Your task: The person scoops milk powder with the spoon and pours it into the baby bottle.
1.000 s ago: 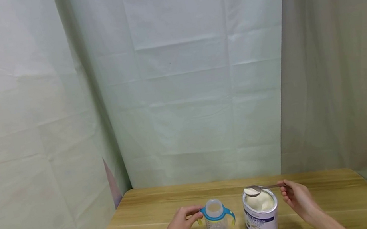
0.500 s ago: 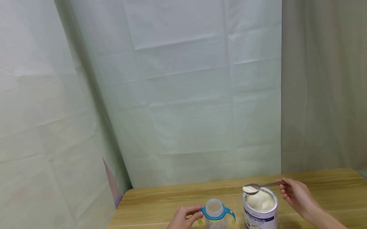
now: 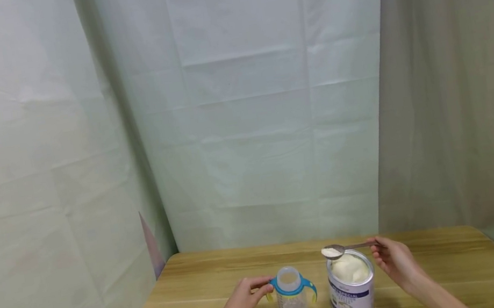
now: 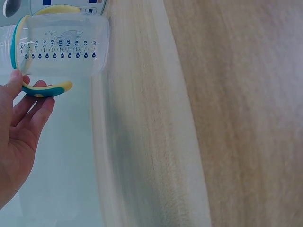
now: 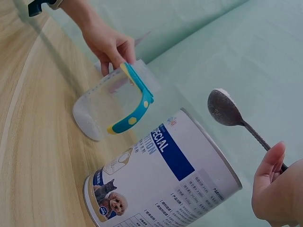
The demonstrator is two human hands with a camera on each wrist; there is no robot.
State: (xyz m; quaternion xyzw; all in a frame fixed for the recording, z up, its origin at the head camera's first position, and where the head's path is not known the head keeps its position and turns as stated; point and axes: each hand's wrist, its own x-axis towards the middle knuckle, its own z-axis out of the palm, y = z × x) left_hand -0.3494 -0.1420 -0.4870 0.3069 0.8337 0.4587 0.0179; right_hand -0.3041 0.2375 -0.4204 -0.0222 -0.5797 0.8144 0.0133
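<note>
My right hand [image 3: 396, 261] pinches the handle of a metal spoon [image 5: 225, 109] that carries a heap of white powder. In the head view the spoon's bowl is over the far left rim of an open milk powder can [image 3: 353, 299], which holds pale powder close to its top. To the left stands a clear feeding bottle [image 3: 292, 301], uncapped and upright, with a blue and yellow two-handled collar and some whitish content low inside. My left hand [image 4: 23, 123] grips the bottle's left handle between thumb and fingers. Measuring marks run along the bottle's side in the left wrist view.
Bottle and can stand side by side on a wood-grain table [image 3: 226, 266], a narrow gap between them. Pale cloth curtains [image 3: 256, 120] hang behind and on both sides of the table; the right one has printed white flowers.
The spoon with its powder has moved a little left and up, from over the can's opening toward its far left rim. My left hand and the bottle have stayed put.
</note>
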